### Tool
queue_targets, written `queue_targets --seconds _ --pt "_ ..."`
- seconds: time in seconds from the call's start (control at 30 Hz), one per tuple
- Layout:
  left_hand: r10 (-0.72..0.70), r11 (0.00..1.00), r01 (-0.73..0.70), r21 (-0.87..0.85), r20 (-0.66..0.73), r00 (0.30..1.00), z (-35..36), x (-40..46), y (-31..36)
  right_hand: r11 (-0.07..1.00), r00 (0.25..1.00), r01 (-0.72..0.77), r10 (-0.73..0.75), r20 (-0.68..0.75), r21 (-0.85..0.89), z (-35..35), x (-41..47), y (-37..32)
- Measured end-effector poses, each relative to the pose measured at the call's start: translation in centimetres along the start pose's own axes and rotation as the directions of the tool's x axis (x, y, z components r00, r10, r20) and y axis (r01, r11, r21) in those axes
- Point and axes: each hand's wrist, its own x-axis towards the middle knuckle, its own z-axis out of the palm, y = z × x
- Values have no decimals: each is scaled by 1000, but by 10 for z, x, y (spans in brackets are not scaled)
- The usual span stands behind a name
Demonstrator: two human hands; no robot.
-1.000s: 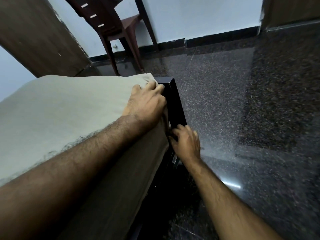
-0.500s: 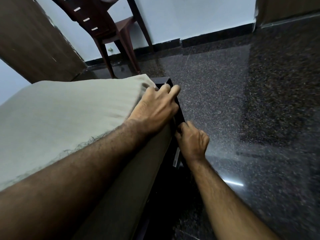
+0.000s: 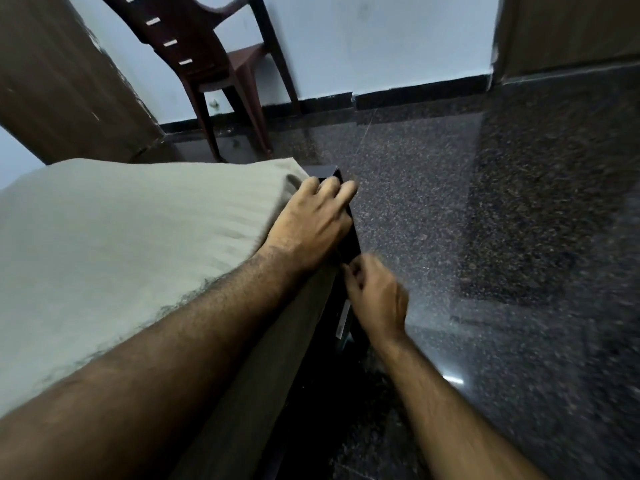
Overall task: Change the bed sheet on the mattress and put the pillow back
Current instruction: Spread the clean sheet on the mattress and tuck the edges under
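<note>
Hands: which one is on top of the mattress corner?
The left hand, resting on the sheet-covered mattress corner. The right hand sits lower, at the dark bed frame beside the mattress edge.

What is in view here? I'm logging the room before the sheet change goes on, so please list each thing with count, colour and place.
bed sheet: one, pale beige, spread over the mattress at left, hanging down its near side
bed frame: one, black, along the mattress edge, corner by the left hand
chair: one, dark brown, against the back wall beyond the bed
floor: one, dark speckled and glossy, right of the bed
wall: one, white with a black skirting, at the back
wooden panels: two, brown, far left and top right
left hand: one, on the sheet at the mattress corner, fingers over the frame
right hand: one, blurred, fingers curled at the sheet's edge by the frame
</note>
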Motion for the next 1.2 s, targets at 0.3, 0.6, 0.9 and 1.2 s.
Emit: queue_targets --seconds 0.3,0.6,0.9,1.2 --pt "-57 949 112 -294 187 981 -1 -11 -28 904 989 -62 0 145 423 33 -31 -50" --pt "-342 919 369 -139 185 921 11 -21 -8 928 956 -205 123 265 311 25 -14 -65" --pt "-374 410 433 -803 285 882 27 -21 -96 928 976 -195 151 159 318 34 -10 -60" --pt "-521 442 471 -764 208 828 49 -29 -72 875 995 -84 99 -6 476 43 -36 -65"
